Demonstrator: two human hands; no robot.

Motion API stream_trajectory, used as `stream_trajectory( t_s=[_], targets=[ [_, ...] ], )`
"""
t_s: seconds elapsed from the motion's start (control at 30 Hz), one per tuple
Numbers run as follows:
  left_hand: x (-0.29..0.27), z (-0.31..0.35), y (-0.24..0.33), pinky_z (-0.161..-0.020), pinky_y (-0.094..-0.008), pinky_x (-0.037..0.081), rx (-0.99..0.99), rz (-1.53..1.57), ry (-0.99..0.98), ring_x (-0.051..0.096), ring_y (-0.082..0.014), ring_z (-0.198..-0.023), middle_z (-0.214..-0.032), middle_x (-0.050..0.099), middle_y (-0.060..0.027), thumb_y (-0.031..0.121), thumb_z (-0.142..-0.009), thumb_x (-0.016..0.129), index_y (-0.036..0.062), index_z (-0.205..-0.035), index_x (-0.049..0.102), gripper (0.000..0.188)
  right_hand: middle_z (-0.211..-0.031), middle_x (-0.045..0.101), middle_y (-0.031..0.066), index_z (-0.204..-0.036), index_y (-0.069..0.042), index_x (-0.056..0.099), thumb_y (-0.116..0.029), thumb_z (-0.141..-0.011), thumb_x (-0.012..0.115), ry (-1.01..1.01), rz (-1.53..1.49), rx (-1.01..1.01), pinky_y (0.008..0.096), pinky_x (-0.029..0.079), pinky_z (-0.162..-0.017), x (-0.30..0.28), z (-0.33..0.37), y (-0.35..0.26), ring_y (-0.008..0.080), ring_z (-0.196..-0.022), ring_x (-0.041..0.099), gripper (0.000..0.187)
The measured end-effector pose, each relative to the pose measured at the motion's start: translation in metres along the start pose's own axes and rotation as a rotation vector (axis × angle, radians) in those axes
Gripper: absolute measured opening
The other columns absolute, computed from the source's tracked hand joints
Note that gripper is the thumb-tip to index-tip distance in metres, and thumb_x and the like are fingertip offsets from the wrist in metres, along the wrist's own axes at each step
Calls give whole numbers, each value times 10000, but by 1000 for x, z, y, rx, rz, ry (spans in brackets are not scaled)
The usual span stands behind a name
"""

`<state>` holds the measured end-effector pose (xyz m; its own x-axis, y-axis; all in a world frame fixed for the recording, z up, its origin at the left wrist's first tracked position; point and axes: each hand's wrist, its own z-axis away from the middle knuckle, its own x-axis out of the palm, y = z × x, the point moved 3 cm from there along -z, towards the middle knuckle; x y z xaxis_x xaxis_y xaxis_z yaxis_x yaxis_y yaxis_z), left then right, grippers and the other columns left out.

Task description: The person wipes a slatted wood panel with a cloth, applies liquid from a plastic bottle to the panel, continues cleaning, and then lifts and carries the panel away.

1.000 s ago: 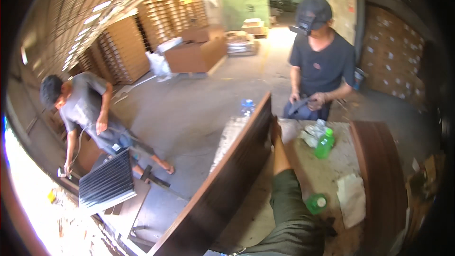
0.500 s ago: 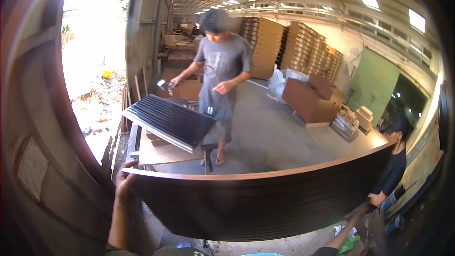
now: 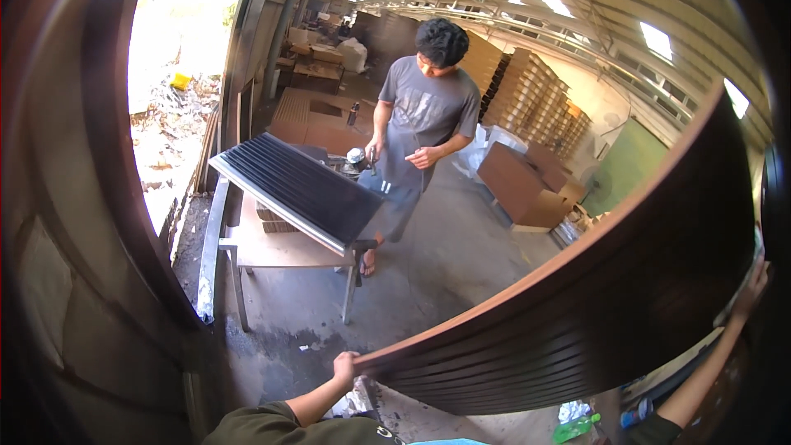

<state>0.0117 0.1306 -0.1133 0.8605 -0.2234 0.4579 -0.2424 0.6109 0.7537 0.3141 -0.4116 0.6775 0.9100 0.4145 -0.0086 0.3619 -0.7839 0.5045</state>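
Note:
A long dark grooved panel [image 3: 593,305] with a reddish-brown edge spans the lower right, tilted so that its right end rises high. My left hand [image 3: 344,369] is closed round its lower left corner. At the far right my right hand [image 3: 751,287] is closed on the panel's right side, its fingers partly hidden. Ahead, a smaller black grooved panel [image 3: 297,189] with a pale edge lies slanted on blocks on a worktable [image 3: 292,247]. Beside it a person in a grey shirt [image 3: 428,107] holds a tool with a silver cup [image 3: 356,155], resembling a spray gun.
A metal-framed doorway [image 3: 239,74] opens onto rubble at left. Stacked cartons [image 3: 535,91] and brown boxes [image 3: 515,185] stand behind the person. Near my right forearm, a green plastic bottle [image 3: 575,428] lies on the floor. A long metal beam [image 3: 212,247] runs beside the worktable.
The panel has swung, its right end rising and its left end moving right and down with my left hand. The capped person at its right is now out of sight. The grey-shirted person's tool is lower.

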Motion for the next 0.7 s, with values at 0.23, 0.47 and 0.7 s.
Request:
stream_trajectory(
  t_s=[0.23,0.47,0.7],
  targets=[
    [122,122,200,-971,-333,392,310,84,-1127,561,-238,-1053,-1160,597,-129,500,-912,472,13,-1276,483,608,-1343,496,138,-1333,13,437,-298,-1006,304,24,-380,393,318,335,-1037,-26,-55,-149,240,-1250,464,471],
    [193,229,256,-543,-335,447,1179,-371,-853,576,-300,-582,-663,562,-146,212,-770,752,11,-897,565,302,-1309,521,160,-1306,14,472,-368,-997,357,236,-390,703,270,350,-1007,22,18,-90,225,-1211,495,504],
    [237,238,214,-544,-314,458,1164,-319,-910,600,-293,-569,-658,586,-157,181,-782,741,7,-904,572,271,-1268,541,191,-1303,34,463,-279,-994,408,173,-7,680,305,395,-987,73,230,72,270,-1139,541,443]
  ],
)
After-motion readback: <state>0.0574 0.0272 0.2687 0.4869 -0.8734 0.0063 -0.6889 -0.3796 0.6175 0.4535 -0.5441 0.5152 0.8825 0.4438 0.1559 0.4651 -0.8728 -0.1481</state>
